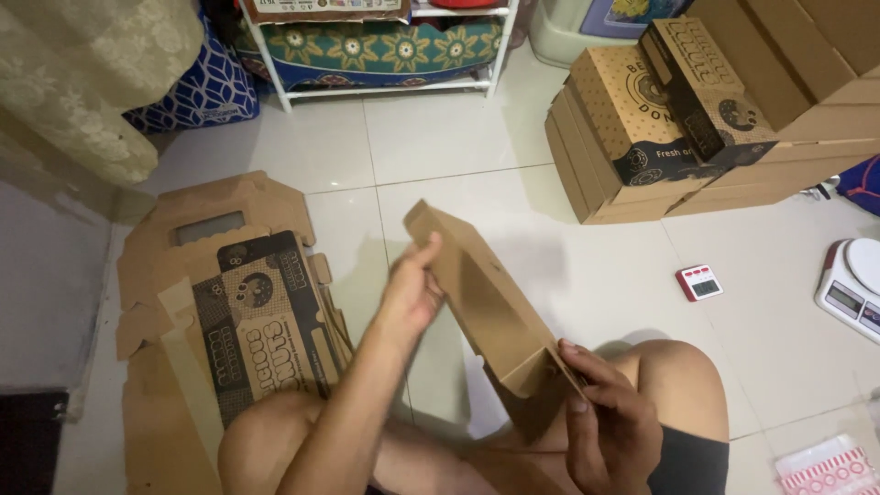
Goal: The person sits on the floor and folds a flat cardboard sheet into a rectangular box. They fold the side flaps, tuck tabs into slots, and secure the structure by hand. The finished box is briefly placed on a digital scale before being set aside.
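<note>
White tiled floor (pixel 440 147), flat blanks (pixel 238 312) at 9 o'clock: the carton (pixel 486 312) is held mid-air, long axis 11 to 5 o'clock, left hand (pixel 412 293) pinching its upper edge, right hand (pixel 610 422) clamping its lower corner.

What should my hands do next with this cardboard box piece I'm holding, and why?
Probably press the near end flap inward with the right hand while the left hand steadies the far end. The brown cardboard box piece is held tilted in the air, only partly folded, unlike the finished boxes stacked on the floor.
</note>
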